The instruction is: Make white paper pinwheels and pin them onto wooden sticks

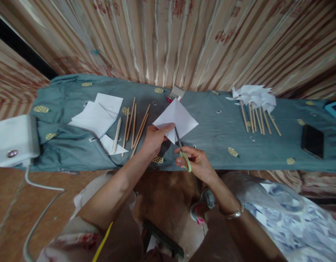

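Note:
My left hand (156,138) pinches the lower corner of a white square of paper (176,118), holding it tilted like a diamond above the grey-green cloth (211,138). My right hand (196,162) is closed round the green handles of a pair of scissors (182,150). The blades point up into the bottom edge of the paper.
Loose wooden sticks (135,123) and a stack of white paper squares (98,116) lie to the left. Several finished paper pinwheels (255,103) on sticks lie at the right, beside a black phone (312,141). A white box (17,140) sits at the far left.

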Action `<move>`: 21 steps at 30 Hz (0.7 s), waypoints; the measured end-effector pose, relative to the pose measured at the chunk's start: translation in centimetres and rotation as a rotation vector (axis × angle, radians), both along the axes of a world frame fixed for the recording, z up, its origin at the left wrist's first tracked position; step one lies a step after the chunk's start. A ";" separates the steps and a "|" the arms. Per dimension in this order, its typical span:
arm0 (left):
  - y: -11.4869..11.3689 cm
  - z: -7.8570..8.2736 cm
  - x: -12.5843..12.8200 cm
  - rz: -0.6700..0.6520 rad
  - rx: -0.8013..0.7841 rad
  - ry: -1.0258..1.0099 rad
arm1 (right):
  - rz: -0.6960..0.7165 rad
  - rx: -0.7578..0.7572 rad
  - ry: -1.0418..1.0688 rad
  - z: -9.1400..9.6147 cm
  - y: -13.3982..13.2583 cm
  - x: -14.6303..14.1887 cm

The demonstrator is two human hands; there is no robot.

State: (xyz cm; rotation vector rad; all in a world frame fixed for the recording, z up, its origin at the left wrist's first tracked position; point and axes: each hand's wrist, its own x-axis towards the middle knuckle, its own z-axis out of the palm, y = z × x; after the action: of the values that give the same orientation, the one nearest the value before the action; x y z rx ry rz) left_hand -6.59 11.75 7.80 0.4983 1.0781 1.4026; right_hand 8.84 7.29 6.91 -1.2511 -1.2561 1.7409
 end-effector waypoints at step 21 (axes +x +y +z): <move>-0.2 -0.2 -0.5 -0.207 0.041 0.289 | -0.344 0.197 0.025 0.7 2.8 4.0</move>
State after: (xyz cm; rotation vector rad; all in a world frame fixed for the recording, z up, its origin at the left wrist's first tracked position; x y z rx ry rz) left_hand -7.07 11.59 7.65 0.8380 1.1912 1.1951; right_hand 12.83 10.11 7.65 -1.2413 -1.0938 1.3510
